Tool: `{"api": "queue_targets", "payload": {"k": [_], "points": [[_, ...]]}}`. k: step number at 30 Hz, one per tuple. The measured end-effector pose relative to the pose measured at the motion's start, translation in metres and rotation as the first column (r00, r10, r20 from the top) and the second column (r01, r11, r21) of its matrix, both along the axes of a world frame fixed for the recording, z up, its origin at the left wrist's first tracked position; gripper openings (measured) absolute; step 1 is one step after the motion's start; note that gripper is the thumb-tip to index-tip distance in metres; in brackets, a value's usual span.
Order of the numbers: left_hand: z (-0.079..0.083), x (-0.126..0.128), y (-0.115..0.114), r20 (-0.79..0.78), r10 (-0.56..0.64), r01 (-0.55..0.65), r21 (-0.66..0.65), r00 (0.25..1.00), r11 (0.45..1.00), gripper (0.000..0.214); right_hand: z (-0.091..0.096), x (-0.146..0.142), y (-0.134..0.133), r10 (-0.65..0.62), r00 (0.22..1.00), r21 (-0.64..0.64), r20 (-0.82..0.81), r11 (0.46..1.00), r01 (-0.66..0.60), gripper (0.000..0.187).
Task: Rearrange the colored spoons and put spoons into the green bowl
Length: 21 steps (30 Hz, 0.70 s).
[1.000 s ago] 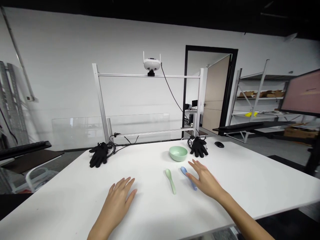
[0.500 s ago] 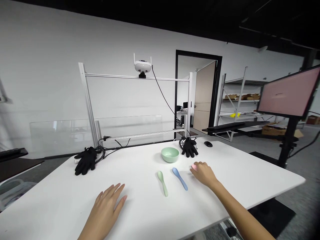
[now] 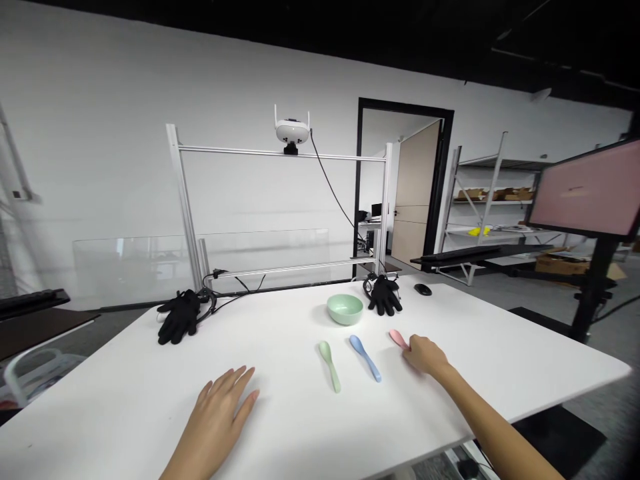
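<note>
On my feed, the right hand (image 3: 425, 355) is curled at the handle end of a pink spoon (image 3: 399, 339), its fingers (image 3: 411, 348) touching the handle while the bowl points ahead and to the left of the hand. I can't tell whether the fingers are actually pinching the handle or only pressing on it, and the spoon looks to be lying on the white table (image 3: 500, 353). The left hand (image 3: 217, 417) is relaxed and open, palm down, and holds nothing.

Just left of the right hand lies a blue spoon (image 3: 365, 358), then a green spoon (image 3: 330, 367), between the two hands. All three handles angle back toward the person, which I read as a layout meant for easy reach. Ahead of the spoons sits an empty-looking pale green bowl (image 3: 345, 309), within reach of either hand.

Farther ahead, a black glove (image 3: 384, 295) lies beyond the right hand beside a computer mouse (image 3: 423, 289), and another black glove (image 3: 179, 317) lies beyond the left. Both seem set aside, since the hands are working bare.
</note>
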<state>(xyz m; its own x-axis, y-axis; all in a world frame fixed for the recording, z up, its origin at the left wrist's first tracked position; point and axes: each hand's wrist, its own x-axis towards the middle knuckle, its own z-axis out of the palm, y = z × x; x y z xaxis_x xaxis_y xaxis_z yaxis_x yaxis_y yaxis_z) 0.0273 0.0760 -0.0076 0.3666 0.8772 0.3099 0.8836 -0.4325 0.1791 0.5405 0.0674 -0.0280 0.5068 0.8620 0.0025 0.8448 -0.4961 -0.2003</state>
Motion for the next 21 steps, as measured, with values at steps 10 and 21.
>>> {"api": "queue_targets", "payload": {"k": [10, 21], "points": [[0.000, -0.002, -0.003, -0.011, 0.005, -0.005, -0.007, 1.000, 1.000, 0.058, 0.062, -0.030, 0.048, 0.111, 0.994, 0.178, 0.003, 0.978, -0.110, 0.032], [-0.001, -0.012, -0.002, -0.006, 0.024, -0.024, -0.011, 1.000, 1.000, 0.056, 0.076, -0.087, 0.130, 0.153, 0.988, 0.159, -0.010, 0.976, -0.150, 0.058]]}}
